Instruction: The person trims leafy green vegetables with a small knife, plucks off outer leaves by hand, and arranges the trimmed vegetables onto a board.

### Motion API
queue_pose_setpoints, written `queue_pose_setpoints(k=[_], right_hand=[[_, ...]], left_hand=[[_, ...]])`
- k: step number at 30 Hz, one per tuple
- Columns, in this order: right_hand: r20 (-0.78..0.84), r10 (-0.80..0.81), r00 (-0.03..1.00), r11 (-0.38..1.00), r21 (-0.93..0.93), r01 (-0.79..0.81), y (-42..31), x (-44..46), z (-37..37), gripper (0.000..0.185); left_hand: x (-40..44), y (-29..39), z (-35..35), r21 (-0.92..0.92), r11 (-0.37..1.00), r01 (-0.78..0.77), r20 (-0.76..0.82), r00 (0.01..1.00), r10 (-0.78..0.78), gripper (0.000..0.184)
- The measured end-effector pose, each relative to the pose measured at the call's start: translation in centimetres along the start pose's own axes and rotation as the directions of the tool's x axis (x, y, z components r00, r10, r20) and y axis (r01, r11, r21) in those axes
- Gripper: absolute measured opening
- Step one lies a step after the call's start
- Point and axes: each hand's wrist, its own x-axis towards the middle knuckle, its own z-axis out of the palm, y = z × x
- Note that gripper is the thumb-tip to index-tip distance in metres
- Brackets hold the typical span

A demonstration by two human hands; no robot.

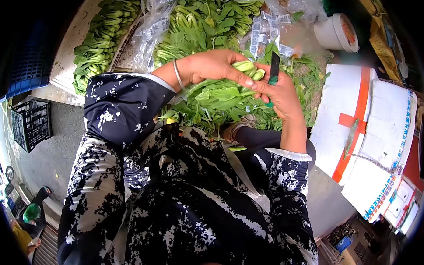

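My left hand (219, 69), with a silver bangle on its wrist, is wrapped round a small bunch of bok choy (229, 93). The pale stem ends point up to the right and the leaves hang down to the left. In my right hand (281, 93) is a knife (274, 64) with a dark blade pointing upward and a green handle partly covered by the fingers. My right fingertips meet my left thumb at the stems. Under both hands lie loose green leaves (198, 114). Just beyond is a pile of bok choy (190, 26).
Neat rows of bok choy (100, 49) fill a board at the left. Clear plastic wrapping (152, 30) lies between the piles. White foam boxes (341, 99) with red tape stand at the right, below a white bucket (334, 31). A black crate (31, 121) sits on the ground.
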Motion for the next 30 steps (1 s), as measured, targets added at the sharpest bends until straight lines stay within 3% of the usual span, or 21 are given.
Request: queue_pose_setpoints(k=[3,5,7,8,9,10,11,12,13,14,15,17,19,21,22,26,28,30], right_hand=[[-0.052,-0.072,0.996,0.997,0.02,0.073,-1.5,-1.1,-0.5,0.054],[-0.069,-0.053,0.996,0.998,0.022,0.054,-2.1,-1.8,-2.3,0.057],[-0.15,0.019,0.988,0.99,-0.135,-0.04,-2.4,-2.5,-4.5,0.058],[-0.226,-0.031,0.974,0.941,-0.335,-0.048,-1.8,-2.5,-5.2,0.051],[-0.226,-0.034,0.974,0.94,-0.337,-0.046,0.1,-2.0,-6.7,0.051],[-0.318,-0.25,0.915,0.628,-0.772,-0.097,2.8,-1.1,-8.4,0.047],[-0.277,-0.472,0.837,0.146,-0.961,-0.236,4.3,-0.8,-9.2,0.043],[-0.509,-0.14,0.85,0.696,-0.661,-0.281,2.3,-0.8,-6.8,0.037],[-0.512,-0.141,0.847,0.694,-0.662,-0.285,1.1,-0.8,-5.1,0.037],[-0.45,-0.058,0.891,0.909,-0.393,-0.138,0.2,-0.7,-3.6,0.036],[-0.356,-0.004,0.935,0.999,-0.049,-0.014,0.0,-0.6,-2.4,0.035],[-0.296,-0.056,0.954,0.998,0.007,0.061,0.4,-0.2,-0.6,0.033],[-0.238,-0.12,0.964,0.988,0.062,0.139,0.7,0.1,-0.1,0.032],[-0.192,-0.17,0.967,0.985,-0.023,0.168,0.8,0.4,0.0,0.031],[-0.193,-0.117,0.974,0.993,-0.025,0.114,0.2,0.3,-0.1,0.028],[-0.198,-0.207,0.958,0.978,-0.04,0.204,0.2,0.5,0.6,0.027],[-0.222,-0.25,0.942,0.968,-0.076,0.239,0.4,0.6,0.9,0.026],[-0.283,-0.336,0.898,0.939,-0.173,0.296,0.4,0.5,1.6,0.024]], left_hand=[[0.2,-0.1,-0.7,-0.151,0.988,0.039,-0.077,0.996,-0.051,0.039],[0.0,0.0,-0.9,-0.41,0.906,0.104,-0.077,0.986,-0.149,0.03],[-0.2,-0.1,-0.9,-0.455,0.886,0.092,-0.08,0.986,-0.143,0.027],[-0.3,-0.1,-1.0,-0.47,0.879,0.082,-0.069,0.989,-0.13,0.026],[-0.3,-0.1,-1.0,-0.483,0.873,0.071,-0.061,0.992,-0.114,0.025],[-0.3,-0.1,-1.0,-0.482,0.873,0.07,-0.061,0.992,-0.113,0.025],[-0.3,-0.1,-0.9,-0.428,0.902,0.06,-0.072,0.992,-0.099,0.025],[-0.2,-0.2,-0.7,-0.373,0.927,0.049,-0.079,0.993,-0.084,0.025],[-0.1,-0.2,-0.6,-0.317,0.948,0.032,-0.089,0.994,-0.064,0.025],[0.0,-0.2,-0.4,-0.225,0.974,0.005,-0.106,0.994,-0.03,0.027],[0.1,-0.2,-0.3,-0.227,0.974,0.004,-0.107,0.994,-0.029,0.027],[0.0,-0.4,0.0,-0.296,0.951,0.088,-0.053,0.993,-0.108,0.027],[0.1,-0.4,-0.1,-0.233,0.968,0.093,-0.049,0.993,-0.107,0.026],[-0.3,-0.3,-0.4,-0.433,0.884,0.178,0.036,0.983,-0.18,0.027],[-0.2,-0.7,-0.7,-0.478,0.853,0.208,0.049,0.976,-0.211,0.03],[-0.2,-1.7,-0.7,-0.561,0.814,0.151,0.029,0.986,-0.163,0.036],[-0.2,-2.0,-0.3,-0.478,0.877,0.033,-0.083,0.993,-0.082,0.036],[-0.3,-1.8,-0.4,-0.578,0.814,0.055,-0.005,0.998,-0.07,0.04]])
